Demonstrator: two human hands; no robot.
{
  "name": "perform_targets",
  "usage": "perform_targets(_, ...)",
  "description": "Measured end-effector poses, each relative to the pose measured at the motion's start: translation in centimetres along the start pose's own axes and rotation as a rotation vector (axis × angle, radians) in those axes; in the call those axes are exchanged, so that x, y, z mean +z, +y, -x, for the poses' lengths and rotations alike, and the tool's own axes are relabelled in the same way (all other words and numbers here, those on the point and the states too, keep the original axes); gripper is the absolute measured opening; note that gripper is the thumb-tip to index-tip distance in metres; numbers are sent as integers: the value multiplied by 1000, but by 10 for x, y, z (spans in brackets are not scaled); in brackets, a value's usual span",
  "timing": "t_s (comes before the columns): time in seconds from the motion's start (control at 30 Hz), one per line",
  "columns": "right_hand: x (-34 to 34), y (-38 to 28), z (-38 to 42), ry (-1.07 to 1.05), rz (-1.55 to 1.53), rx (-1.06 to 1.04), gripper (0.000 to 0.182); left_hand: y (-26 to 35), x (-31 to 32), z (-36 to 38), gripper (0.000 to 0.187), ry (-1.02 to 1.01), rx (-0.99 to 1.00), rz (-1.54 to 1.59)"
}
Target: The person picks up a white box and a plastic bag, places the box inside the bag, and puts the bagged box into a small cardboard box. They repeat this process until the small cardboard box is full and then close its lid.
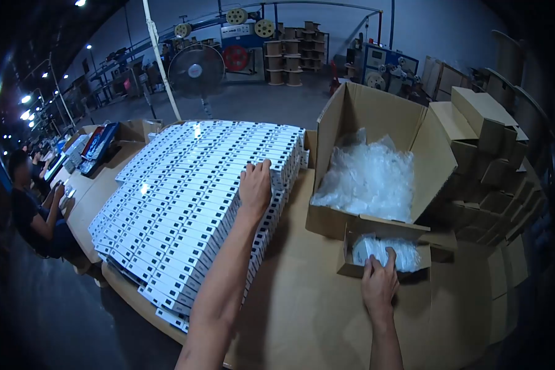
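A large stack of slim white boxes (185, 179), each with a small dark square on its end, covers the left part of the table. My left hand (256, 185) is at the stack's right upper edge, its fingers curled over a white box there. To the right, a small open carton (349, 268) holds a white box (362, 250) and clear plastic bags (407, 256). My right hand (381, 282) reaches over the carton's front wall, thumb and bent index finger at the white box inside. Its other fingers are partly hidden.
Behind the small carton stands a big open cardboard box (382, 105) full of clear plastic bags (370, 176). Folded cartons (487, 166) are piled at right. A fan (196, 71) stands beyond the table. A seated person (37, 209) is at far left.
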State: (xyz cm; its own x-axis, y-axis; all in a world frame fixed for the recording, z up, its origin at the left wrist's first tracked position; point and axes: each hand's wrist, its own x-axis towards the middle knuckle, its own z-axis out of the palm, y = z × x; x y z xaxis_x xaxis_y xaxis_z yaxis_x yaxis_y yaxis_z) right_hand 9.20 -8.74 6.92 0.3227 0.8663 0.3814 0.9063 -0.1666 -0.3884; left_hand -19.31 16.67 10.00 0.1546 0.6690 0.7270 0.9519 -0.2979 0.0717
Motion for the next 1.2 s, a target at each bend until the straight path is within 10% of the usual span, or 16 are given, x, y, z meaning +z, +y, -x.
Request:
perform_targets(0.37,-31,-6,39,44,-259,-122,75,12,-20,26,32,155,-124,152)
perform_targets(0.53,-50,-19,51,-354,-1098,58,78,87,-130,111,36,235,-354,602)
perform_targets(0.67,-42,-14,48,-601,-1508,4,78,165,-173,170,32,102,-143,703)
perform_targets(0.83,-41,24,57,-217,-1353,176,20,210,-181,157,30,-435,144,924)
perform_targets(1.07,-59,130,121,-343,-1257,450,23,192,-51,-27,34,49,94,632)
perform_targets(1.2,-69,133,131,-170,-1166,333,18,187,37,-74,42,-47,-73,367)
